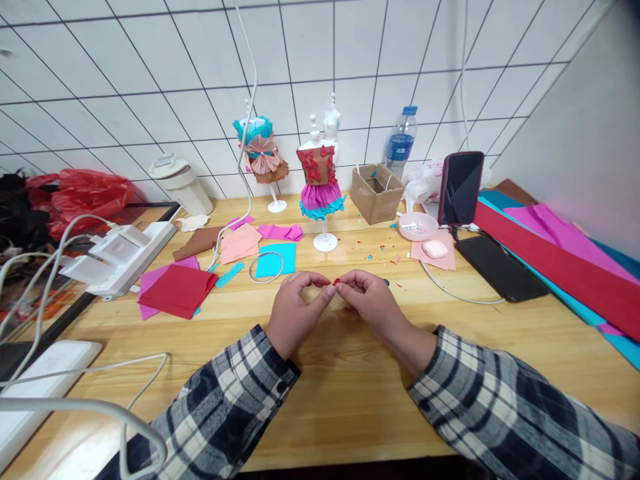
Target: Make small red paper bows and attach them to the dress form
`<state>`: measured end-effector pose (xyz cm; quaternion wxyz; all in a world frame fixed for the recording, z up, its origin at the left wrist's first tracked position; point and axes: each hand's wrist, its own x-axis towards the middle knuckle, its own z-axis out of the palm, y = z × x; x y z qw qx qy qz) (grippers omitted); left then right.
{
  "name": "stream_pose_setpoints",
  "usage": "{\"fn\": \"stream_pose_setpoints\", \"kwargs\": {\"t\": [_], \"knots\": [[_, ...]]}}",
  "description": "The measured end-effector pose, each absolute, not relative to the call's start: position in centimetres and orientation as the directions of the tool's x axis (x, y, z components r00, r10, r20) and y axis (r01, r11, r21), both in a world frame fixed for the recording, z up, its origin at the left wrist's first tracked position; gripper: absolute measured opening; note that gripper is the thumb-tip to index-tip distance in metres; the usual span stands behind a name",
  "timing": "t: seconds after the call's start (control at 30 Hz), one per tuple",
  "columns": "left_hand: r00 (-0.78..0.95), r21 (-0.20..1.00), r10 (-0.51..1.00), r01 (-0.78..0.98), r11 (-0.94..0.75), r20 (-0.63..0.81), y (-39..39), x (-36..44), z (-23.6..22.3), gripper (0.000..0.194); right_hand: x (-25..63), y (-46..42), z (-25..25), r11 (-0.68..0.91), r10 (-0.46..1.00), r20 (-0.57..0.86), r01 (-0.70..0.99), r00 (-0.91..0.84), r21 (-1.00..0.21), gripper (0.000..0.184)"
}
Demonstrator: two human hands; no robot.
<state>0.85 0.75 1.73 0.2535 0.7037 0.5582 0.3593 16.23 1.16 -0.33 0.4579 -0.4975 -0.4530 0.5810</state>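
Observation:
A tiny scrap of red crepe paper (337, 283) shows between the fingertips of both hands, above the wooden table. My left hand (297, 307) pinches at it with thumb and index finger from the left. From the right, my right hand (374, 303) pinches the same scrap; its other fingers are curled and partly hidden. Just beyond the hands stands a small dress-form mannequin (325, 242) on a white base. It wears a brown top (320, 167) with red paper bows and a magenta skirt (321, 197) edged in turquoise.
Left lie red paper squares (177, 291), a turquoise sheet (285, 257) under a ring, and a power strip (145, 257). Behind are another dressed mannequin (277, 206), a cardboard box (375, 199) and a bottle (401, 143). Right are a pink dish (419, 228), phone (461, 190) and black power bank (500, 267).

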Motion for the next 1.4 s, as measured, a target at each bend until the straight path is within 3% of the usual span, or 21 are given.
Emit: {"fn": "stream_pose_setpoints", "kwargs": {"t": [0.13, 0.47, 0.63, 1.03, 1.4], "knots": [[0.116, 0.704, 0.957, 0.654, -0.276, 0.267, 1.07, 0.57, 1.72, 0.016, 16.23, 1.11, -0.23, -0.201, 0.974, -0.192, -0.065, -0.124, -0.978, 0.023], [0.110, 0.825, 0.982, 0.532, -0.190, 0.155, 1.16, 0.56, 1.59, 0.022, 16.28, 1.11, -0.35, -0.195, 0.975, -0.189, -0.046, -0.121, -0.980, 0.023], [0.101, 0.818, 0.978, 0.536, -0.207, 0.182, 1.21, 0.53, 1.50, 0.022, 16.30, 1.02, -0.34, -0.184, 0.975, -0.177, -0.040, -0.134, -0.982, 0.023], [0.146, 0.894, 0.988, 0.435, -0.109, 0.050, 1.32, 0.49, 1.07, 0.025, 16.38, 1.08, -0.59, -0.160, 0.981, -0.148, -0.089, -0.128, -0.983, 0.024], [0.211, 0.833, 0.966, 0.500, -0.239, 0.150, 1.44, 0.18, 1.49, 0.024, 16.83, 1.33, -0.41, -0.163, 0.972, -0.132, -0.154, -0.197, -0.975, 0.025]]}}
